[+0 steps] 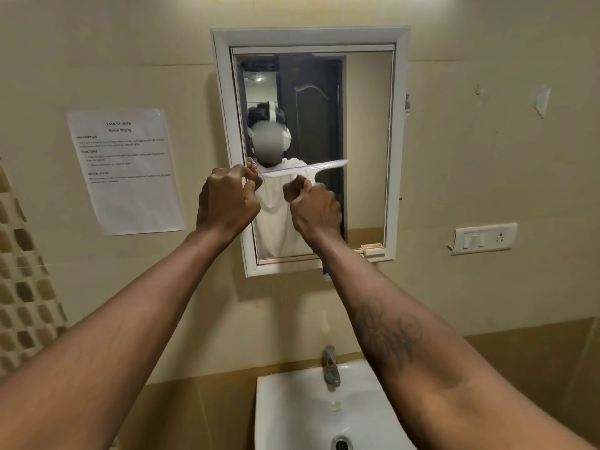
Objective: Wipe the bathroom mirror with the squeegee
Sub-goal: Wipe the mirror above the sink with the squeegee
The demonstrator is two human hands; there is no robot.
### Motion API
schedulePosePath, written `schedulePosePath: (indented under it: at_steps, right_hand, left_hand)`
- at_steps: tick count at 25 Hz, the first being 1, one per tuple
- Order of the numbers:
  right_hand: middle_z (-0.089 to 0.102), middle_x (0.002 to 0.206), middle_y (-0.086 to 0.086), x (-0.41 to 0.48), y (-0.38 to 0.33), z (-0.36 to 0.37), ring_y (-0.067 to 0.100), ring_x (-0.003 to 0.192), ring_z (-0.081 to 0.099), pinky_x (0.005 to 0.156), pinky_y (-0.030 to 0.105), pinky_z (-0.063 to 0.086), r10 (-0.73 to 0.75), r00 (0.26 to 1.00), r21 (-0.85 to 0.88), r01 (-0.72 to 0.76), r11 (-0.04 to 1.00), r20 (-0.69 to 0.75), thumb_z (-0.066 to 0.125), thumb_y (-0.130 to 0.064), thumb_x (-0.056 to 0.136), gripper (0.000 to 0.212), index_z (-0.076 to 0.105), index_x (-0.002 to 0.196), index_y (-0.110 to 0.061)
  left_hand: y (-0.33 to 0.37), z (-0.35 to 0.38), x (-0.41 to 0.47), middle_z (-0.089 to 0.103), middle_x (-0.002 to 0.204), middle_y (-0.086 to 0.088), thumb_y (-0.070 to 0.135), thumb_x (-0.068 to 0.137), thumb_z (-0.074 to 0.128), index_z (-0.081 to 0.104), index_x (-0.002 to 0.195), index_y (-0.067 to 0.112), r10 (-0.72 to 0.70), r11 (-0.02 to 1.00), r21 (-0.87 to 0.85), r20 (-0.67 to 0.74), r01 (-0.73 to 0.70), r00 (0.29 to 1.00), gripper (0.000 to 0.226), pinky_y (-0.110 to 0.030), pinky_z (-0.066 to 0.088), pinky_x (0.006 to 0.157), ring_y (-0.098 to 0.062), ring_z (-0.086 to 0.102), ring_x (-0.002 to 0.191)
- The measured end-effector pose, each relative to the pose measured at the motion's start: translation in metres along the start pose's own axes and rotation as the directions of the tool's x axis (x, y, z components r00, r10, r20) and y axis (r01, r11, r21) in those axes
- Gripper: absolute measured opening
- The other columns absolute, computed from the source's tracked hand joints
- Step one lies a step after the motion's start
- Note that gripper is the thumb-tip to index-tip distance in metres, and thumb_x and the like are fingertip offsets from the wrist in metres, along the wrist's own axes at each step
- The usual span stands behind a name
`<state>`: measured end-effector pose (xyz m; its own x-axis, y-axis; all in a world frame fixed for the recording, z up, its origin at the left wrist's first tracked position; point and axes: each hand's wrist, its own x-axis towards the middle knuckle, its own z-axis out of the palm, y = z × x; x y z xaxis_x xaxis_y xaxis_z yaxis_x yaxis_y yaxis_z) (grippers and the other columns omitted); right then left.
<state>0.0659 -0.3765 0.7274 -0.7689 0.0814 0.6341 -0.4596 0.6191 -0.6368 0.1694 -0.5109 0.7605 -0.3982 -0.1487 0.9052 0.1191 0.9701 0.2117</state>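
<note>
**Squeegee up at the mirror, both hands on it**

Both arms are stretched up to the wall mirror [367, 141] in its white frame [308, 35]. The white squeegee [308, 168] lies across the glass at about mid-height, with its blade nearly level and the right end tipped a little higher. The left hand [227, 203] has its fingers curled and pinches the blade's left tip between thumb and fingertips, right at the mirror's left edge. The right hand [315, 209] is a fist wrapped round the handle that drops from the blade's middle. Whether the blade edge actually meets the glass, I can't tell from here.

A printed task sheet [126, 170] is stuck to the wall left of the mirror, and a switch plate [483, 238] sits to the right. Below are a white washbasin [292, 410] and its metal tap [330, 368].
</note>
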Motion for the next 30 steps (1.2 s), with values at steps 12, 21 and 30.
schedulePosePath:
  at_steps: [12, 21, 30]
  right_hand:
    - [0.07, 0.097, 0.01, -0.074, 0.042, 0.037, 0.031, 0.09, 0.072, 0.077, 0.045, 0.061, 0.139, 0.985, 0.026, -0.142, 0.989, 0.107, 0.038, -0.038, 0.11, 0.037, 0.061, 0.11, -0.009]
    - [0.069, 0.092, 0.009, -0.104, 0.056, 0.048, 0.028, 0.083, 0.07, 0.075, 0.045, 0.061, 0.192, 0.97, -0.04, -0.188, 0.981, 0.148, 0.034, -0.036, 0.111, 0.039, 0.061, 0.111, -0.008]
    - [0.066, 0.094, 0.007, -0.121, 0.067, 0.057, 0.023, 0.082, 0.067, 0.073, 0.044, 0.061, 0.219, 0.957, -0.041, -0.215, 0.976, 0.19, 0.036, -0.034, 0.111, 0.035, 0.061, 0.111, -0.01]
  left_hand:
    - [-0.013, 0.017, -0.043, 0.074, 0.106, -0.013, 0.014, 0.091, 0.062, 0.072, 0.11, 0.01, -0.074, 0.997, 0.033, 0.138, 0.07, 0.988, 0.022, -0.039, 0.052, 0.083, -0.034, 0.064, 0.103]
    - [-0.021, 0.017, -0.063, 0.071, 0.103, -0.016, 0.018, 0.093, 0.06, 0.071, 0.114, 0.012, -0.118, 0.993, 0.049, 0.185, 0.111, 0.976, 0.024, -0.039, 0.05, 0.083, -0.034, 0.063, 0.104]
    - [-0.029, 0.022, -0.077, 0.071, 0.103, -0.016, 0.015, 0.091, 0.061, 0.071, 0.113, 0.012, -0.151, 0.989, 0.032, 0.199, 0.147, 0.968, 0.023, -0.038, 0.048, 0.083, -0.034, 0.062, 0.104]
